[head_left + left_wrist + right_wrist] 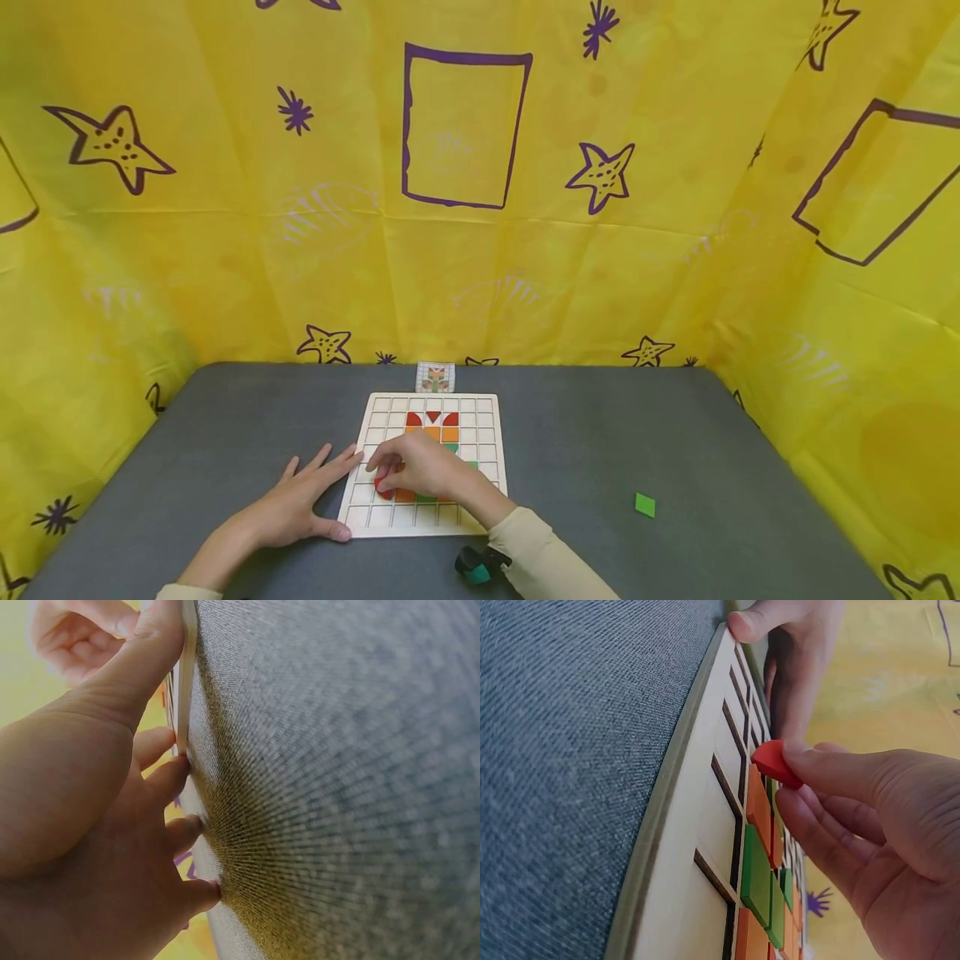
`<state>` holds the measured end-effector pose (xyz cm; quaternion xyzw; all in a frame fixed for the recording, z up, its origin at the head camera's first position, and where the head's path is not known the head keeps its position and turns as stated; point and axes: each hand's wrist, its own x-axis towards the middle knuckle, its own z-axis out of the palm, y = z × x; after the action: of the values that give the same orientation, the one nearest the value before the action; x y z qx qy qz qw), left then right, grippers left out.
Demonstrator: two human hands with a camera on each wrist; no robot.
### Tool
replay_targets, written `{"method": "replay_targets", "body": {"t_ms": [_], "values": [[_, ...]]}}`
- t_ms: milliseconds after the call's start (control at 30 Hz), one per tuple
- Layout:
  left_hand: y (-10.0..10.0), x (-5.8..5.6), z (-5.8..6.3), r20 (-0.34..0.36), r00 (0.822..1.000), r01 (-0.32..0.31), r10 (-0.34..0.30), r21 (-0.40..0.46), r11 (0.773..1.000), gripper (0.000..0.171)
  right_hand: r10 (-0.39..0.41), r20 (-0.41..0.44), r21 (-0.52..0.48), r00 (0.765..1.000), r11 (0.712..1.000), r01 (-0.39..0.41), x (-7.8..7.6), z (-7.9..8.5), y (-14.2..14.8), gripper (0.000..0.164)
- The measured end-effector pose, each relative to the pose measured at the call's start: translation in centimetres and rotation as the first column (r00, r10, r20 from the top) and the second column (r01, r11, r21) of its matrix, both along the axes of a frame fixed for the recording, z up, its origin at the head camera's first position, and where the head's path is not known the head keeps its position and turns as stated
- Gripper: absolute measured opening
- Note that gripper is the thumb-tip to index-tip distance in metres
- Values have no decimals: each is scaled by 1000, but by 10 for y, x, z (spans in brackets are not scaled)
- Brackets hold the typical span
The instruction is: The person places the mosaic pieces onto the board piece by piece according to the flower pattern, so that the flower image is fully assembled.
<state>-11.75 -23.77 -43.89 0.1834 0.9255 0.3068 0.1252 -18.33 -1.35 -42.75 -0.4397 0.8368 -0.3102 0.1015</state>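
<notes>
A red tile (774, 762) with a curved edge is pinched between the thumb and fingers of my right hand (423, 467), over the lower left part of a white wooden grid board (360, 518). Red, orange and green tiles fill several squares in the board's middle, partly hidden by that hand. In the right wrist view an orange tile (758, 802) and a green tile (756, 874) sit in neighbouring squares below the red one. My left hand (296, 500) lies spread at the board's left side, its thumb on the near left corner and fingertips along the edge.
A small pattern card (436, 377) lies just beyond the board's far edge. One loose green tile (645, 505) rests on the grey table (585, 450) to the right. A black strap with a teal part (477, 573) is by the right sleeve. Yellow patterned cloth (465, 275) surrounds the table.
</notes>
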Motion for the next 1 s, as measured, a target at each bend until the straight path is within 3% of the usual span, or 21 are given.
{"method": "replay_targets", "body": {"t_ms": [1000], "values": [[1,0,-1,2,1000,-11,11,-1,1000,101,-44,-50,53,998,998,47,6,-5,0,14]]}}
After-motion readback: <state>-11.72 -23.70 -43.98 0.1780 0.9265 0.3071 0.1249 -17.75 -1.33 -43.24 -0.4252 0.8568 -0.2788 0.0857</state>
